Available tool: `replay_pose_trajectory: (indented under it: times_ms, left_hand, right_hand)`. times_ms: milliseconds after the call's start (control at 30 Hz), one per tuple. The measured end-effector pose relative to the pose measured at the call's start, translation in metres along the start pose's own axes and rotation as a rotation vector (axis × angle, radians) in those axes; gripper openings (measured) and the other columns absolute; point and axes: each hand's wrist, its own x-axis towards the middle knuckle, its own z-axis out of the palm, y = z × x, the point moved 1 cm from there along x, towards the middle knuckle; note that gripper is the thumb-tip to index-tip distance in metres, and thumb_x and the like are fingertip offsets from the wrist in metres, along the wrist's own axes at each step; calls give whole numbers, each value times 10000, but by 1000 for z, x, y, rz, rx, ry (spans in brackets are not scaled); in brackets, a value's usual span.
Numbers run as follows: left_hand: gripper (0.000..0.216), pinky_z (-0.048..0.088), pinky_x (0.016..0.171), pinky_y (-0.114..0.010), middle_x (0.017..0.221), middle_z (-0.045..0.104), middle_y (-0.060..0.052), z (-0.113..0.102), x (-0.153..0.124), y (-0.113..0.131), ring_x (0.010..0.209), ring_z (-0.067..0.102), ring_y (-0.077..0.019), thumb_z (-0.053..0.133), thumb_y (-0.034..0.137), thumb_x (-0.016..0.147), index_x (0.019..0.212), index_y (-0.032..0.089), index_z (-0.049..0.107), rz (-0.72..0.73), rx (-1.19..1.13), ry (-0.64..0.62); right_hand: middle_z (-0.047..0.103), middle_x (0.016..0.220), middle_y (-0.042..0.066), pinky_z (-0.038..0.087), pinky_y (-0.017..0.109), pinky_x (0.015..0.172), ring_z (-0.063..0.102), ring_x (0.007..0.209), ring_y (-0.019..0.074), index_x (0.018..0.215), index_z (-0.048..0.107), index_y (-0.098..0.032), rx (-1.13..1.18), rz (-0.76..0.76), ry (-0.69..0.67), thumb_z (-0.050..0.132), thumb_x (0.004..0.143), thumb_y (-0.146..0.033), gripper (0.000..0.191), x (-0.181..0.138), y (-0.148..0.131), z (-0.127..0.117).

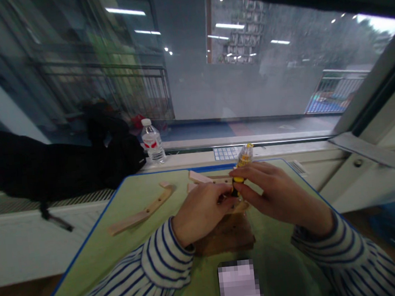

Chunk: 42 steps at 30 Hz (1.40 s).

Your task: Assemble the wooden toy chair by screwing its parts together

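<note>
My right hand (pixel 274 189) is closed, its thumb and fingers pinching a short yellow-and-black screwdriver (pixel 237 181) from above. Close against it, my left hand (pixel 201 210) has thumb and forefinger drawn together near the tool's lower end; what they hold is hidden. Under both hands lie pale wooden parts (pixel 200 177) with drilled holes, partly covered. A brown wooden board (pixel 227 236) sits below them, nearer to me. Left of my left hand rests an angled wooden piece (pixel 147 211) with holes. Just behind my right fingers stands a clear container with a yellow top (pixel 245 155).
The green tabletop (pixel 99 255) has a blue edge. A phone-like object (pixel 239 286), its screen blurred, lies at the front. On the windowsill are a water bottle (pixel 153 143), a black bag (pixel 62 165) and a gridded sheet (pixel 226 153). A window rises behind.
</note>
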Motion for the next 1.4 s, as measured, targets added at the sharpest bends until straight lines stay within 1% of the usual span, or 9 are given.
replay_pose_trajectory:
  times_ms: [267, 500, 600, 833, 1000, 1200, 1300, 1400]
  left_hand:
    - [217, 434, 688, -263, 898, 696, -31, 0, 1, 1, 811, 614, -182, 504, 241, 868, 997, 211, 675, 19, 15, -2]
    - [219, 438, 703, -263, 918, 696, -21, 1, 0, 1, 830, 616, -183, 496, 206, 863, 993, 225, 671, 38, -5, -6]
    - [227, 441, 709, -264, 928, 693, -29, 1, 0, 2, 843, 615, -185, 490, 186, 854, 989, 213, 670, 34, -8, -10]
    - [183, 444, 690, -257, 892, 691, -25, 1, 1, 3, 823, 616, -181, 505, 210, 854, 936, 206, 669, 21, -2, -13]
    - [193, 458, 699, -270, 849, 694, -31, 3, 0, 2, 783, 623, -185, 551, 330, 849, 909, 192, 671, -20, -5, 10]
    - [218, 466, 694, -280, 856, 696, -36, 6, 0, -1, 763, 628, -183, 545, 356, 853, 914, 190, 673, -38, -39, 37]
    - [231, 466, 689, -279, 844, 697, -39, 5, -1, -1, 749, 626, -179, 537, 359, 857, 915, 184, 677, -43, -49, 30]
    - [235, 460, 679, -270, 827, 697, -36, 3, -1, -1, 743, 624, -177, 533, 361, 858, 897, 183, 681, -45, -43, 21]
  right_hand:
    - [683, 1018, 93, 499, 391, 837, 620, 964, 206, 1091, 595, -164, -9, 17, -6, 507, 905, -214, 212, 0, 0, -1]
    - [679, 998, 101, 489, 372, 832, 617, 955, 206, 1061, 592, -145, -18, 43, -13, 509, 909, -233, 195, -1, 0, -1]
    - [678, 997, 101, 490, 374, 817, 617, 951, 210, 1052, 587, -156, -26, 45, -9, 519, 905, -251, 188, -1, 1, 0]
    - [678, 972, 95, 493, 370, 794, 620, 924, 208, 1045, 581, -163, -27, 51, -13, 514, 905, -260, 182, -1, 1, 0]
    - [677, 967, 94, 492, 369, 810, 618, 923, 206, 1036, 588, -151, -31, 53, -8, 522, 903, -251, 179, 0, 1, 0]
    - [680, 992, 85, 504, 379, 816, 621, 926, 205, 1066, 584, -159, -24, 44, -20, 525, 909, -269, 200, 0, 0, 1]
    - [675, 1055, 99, 502, 387, 860, 619, 971, 209, 1146, 560, -147, -9, 36, -6, 529, 910, -284, 275, 0, -2, -1]
    - [655, 1140, 107, 489, 388, 913, 605, 1036, 205, 1231, 518, -149, 21, 30, -1, 533, 905, -259, 345, 0, -3, -3]
